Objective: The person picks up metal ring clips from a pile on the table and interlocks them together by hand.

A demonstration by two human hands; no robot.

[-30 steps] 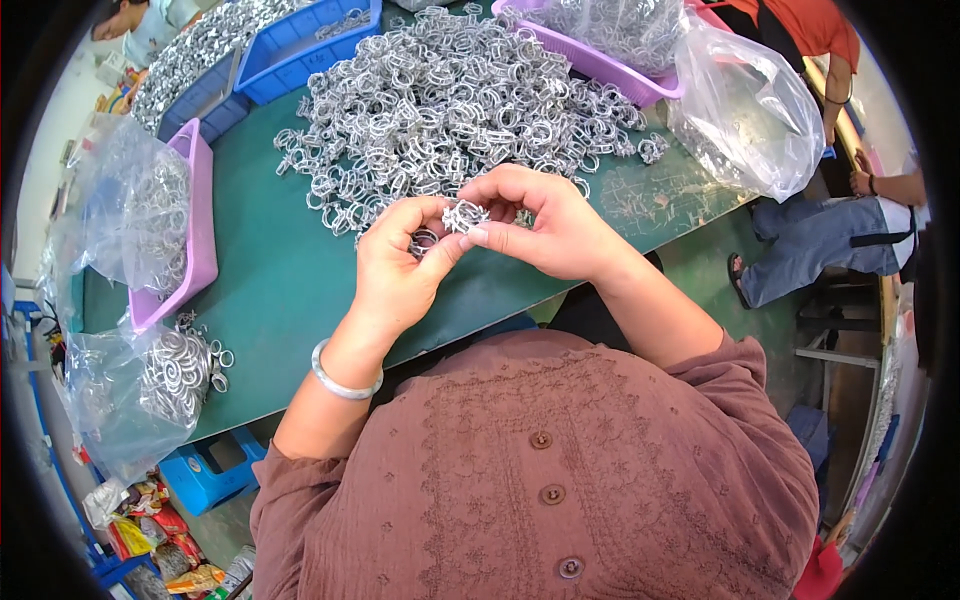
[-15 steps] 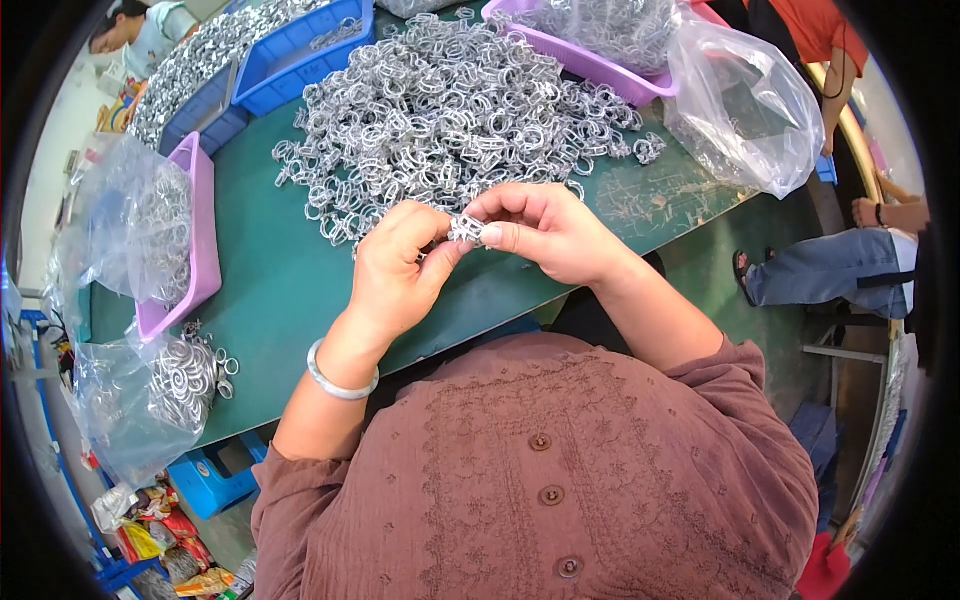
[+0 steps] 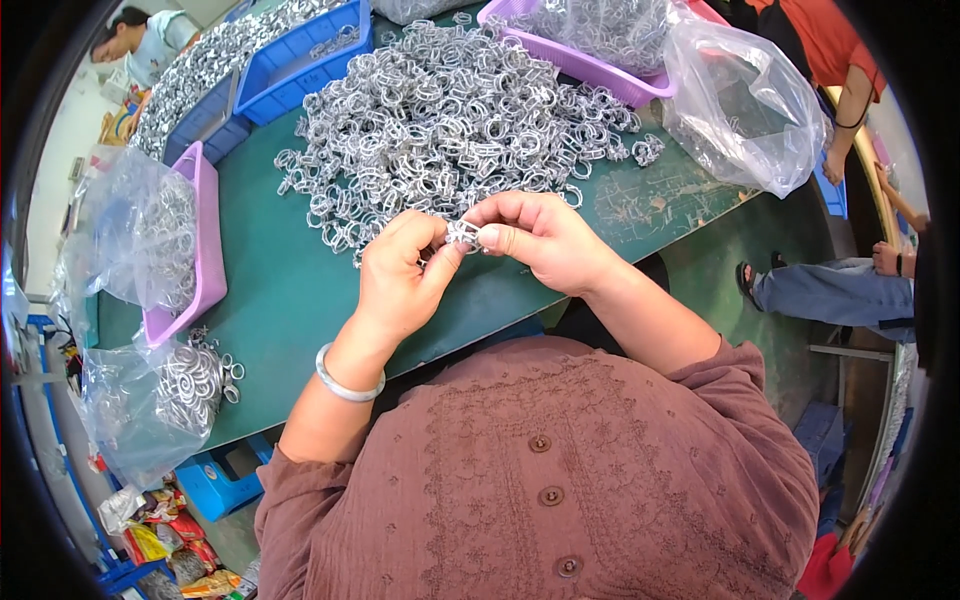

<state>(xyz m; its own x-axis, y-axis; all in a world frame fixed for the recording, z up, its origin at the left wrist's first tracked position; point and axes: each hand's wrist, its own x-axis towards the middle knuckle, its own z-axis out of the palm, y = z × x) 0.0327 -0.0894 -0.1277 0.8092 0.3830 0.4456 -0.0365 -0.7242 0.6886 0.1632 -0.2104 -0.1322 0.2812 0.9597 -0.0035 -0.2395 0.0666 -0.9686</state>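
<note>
Left grip (image 3: 398,280), a bare hand, and right grip (image 3: 555,245), also bare, met at thumbs and fingertips, both clamped on a small silver-grey openwork metal piece (image 3: 463,234) between them. Fingers hid part of it; whether the left palm held more could not be told. A pale, smooth bangle (image 3: 345,382) circled the wrist behind the left grip. Just beyond both grips, a broad heap of silver-grey metal rings (image 3: 430,120) lay on a flat green worktop (image 3: 285,310). Past the heap stood a rectangular blue plastic tray (image 3: 300,85) to the left and a lilac plastic basket (image 3: 590,78) to the right, with a crumpled clear plastic bag (image 3: 745,115) beside that basket. Well left of the left grip stood a long pinkish-purple plastic bin (image 3: 208,240), a small silver-grey ring cluster (image 3: 192,385) near its closer end.
</note>
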